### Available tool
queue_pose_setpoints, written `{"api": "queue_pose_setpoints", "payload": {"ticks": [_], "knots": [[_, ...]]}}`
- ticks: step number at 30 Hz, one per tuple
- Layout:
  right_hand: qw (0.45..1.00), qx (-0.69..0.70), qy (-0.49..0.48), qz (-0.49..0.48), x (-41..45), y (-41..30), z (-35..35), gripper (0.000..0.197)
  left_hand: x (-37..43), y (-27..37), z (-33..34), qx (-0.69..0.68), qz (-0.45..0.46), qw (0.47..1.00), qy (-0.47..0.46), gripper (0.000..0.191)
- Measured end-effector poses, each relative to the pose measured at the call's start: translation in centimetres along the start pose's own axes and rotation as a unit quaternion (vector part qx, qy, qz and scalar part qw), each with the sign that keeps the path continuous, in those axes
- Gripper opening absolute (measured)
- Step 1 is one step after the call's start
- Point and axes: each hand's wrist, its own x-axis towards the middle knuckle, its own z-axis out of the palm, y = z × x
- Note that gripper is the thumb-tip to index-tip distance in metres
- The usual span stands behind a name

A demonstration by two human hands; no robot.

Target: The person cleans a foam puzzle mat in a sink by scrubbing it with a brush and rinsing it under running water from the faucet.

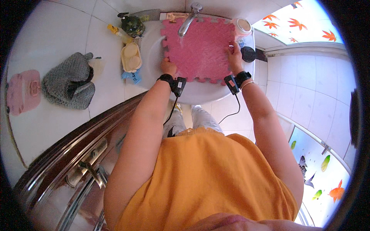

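Note:
A pink foam mat tile [199, 52] with jigsaw edges lies across the top of a white washbasin [189, 93]. My left hand [168, 67] grips its lower left edge, with the fingertips partly hidden. On the opposite edge, my right hand [235, 57] holds the tile near its middle right. The chrome faucet [190, 21] reaches over the tile, and water appears to run from its spout onto the foam. The tile's surface looks wet.
Left of the basin stand a dark pump bottle [132, 26], a yellow-capped bottle [120, 33] and a soap dish [131, 57]. A jar [242, 27] and a black round lid [248, 54] sit at the right rim. A grey towel [69, 80] hangs on the tiled wall.

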Motion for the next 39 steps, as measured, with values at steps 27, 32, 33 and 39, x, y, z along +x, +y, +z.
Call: {"api": "queue_pose_setpoints", "payload": {"ticks": [27, 32, 33, 39], "knots": [[0.992, -0.014, -0.122, 0.029, -2.2, -1.6, 7.2, 0.045, -5.9, 9.5, -8.8, 0.188, 0.227, 0.945, 0.141, 0.042], [0.992, 0.009, -0.116, 0.041, -2.3, -1.5, 8.1, 0.042, -7.0, 11.4, -9.2, 0.141, 0.22, 0.958, 0.116, 0.041], [0.992, 0.013, -0.116, 0.04, -2.3, -1.5, 8.0, 0.042, -7.0, 11.4, -9.3, 0.146, 0.212, 0.96, 0.112, 0.04], [0.997, 0.042, -0.063, 0.002, -2.0, -3.6, 5.1, 0.036, -4.4, 8.3, -8.6, 0.012, 0.195, 0.974, 0.115, 0.038]]}}
